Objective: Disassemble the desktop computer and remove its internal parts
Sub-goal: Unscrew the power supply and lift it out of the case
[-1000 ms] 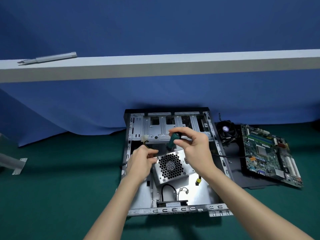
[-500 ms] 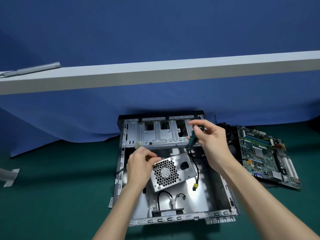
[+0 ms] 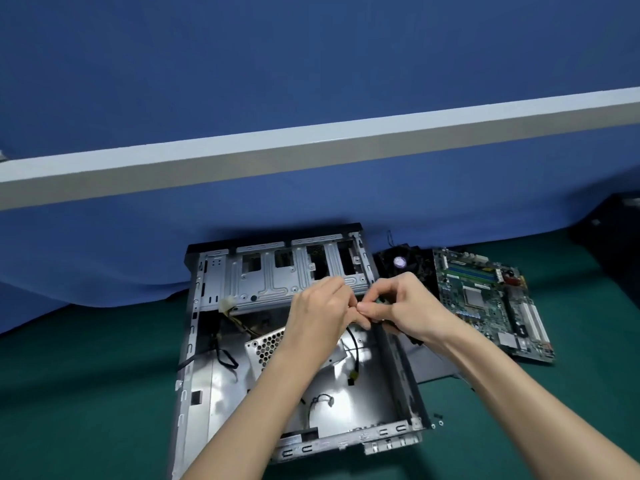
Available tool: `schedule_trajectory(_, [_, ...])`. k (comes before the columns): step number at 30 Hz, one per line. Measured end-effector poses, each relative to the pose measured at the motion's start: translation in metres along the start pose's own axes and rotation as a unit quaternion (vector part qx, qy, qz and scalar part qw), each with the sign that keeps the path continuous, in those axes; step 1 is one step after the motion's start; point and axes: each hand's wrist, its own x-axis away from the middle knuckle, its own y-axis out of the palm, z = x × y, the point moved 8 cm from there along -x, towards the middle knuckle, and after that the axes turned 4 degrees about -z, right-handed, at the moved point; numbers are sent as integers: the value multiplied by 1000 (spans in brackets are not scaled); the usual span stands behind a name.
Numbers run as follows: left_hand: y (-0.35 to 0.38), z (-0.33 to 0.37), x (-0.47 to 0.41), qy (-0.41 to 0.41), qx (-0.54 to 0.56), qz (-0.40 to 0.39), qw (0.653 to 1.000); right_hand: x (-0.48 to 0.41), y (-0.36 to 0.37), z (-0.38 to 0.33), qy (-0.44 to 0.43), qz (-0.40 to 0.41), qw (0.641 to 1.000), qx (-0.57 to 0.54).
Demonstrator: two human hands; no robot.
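1. Computer case (image 3: 374,386): bare grey sheet metal; the floor panel is smooth and reflective.
2. Front bezel (image 3: 277,239): black plastic, matt.
3. Power supply (image 3: 266,344): dull metal housing with a perforated grille.
4. Motherboard (image 3: 485,306): green circuit board with a slight sheen; white plastic slots.
5. Table cover (image 3: 86,393): green cloth, matt.
6. Backdrop (image 3: 311,64): blue cloth, matt, lightly creased.
7. Beam (image 3: 311,147): smooth white-grey painted finish.

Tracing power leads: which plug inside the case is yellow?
The yellow plug ending the black cable, mid-floor; the white plug sits left, beside the drive cage.
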Motion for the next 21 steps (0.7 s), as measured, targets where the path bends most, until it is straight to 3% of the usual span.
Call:
schedule_trajectory(5, [36,-35,20,-146,-33,-50,987,17,-71,54,70,127,986,78])
schedule_trajectory(8, [46,-64,52,-226,-76,-55,970,23,-89,114,157,129,961,186])
schedule_trajectory(14, [66,-75,86,-256,-98,-68,959,13,-66,198,219,170,920,279])
schedule_trajectory(21, [71,-77,90,-257,-95,-60,960,-7,-55,227,223,169,909,310])
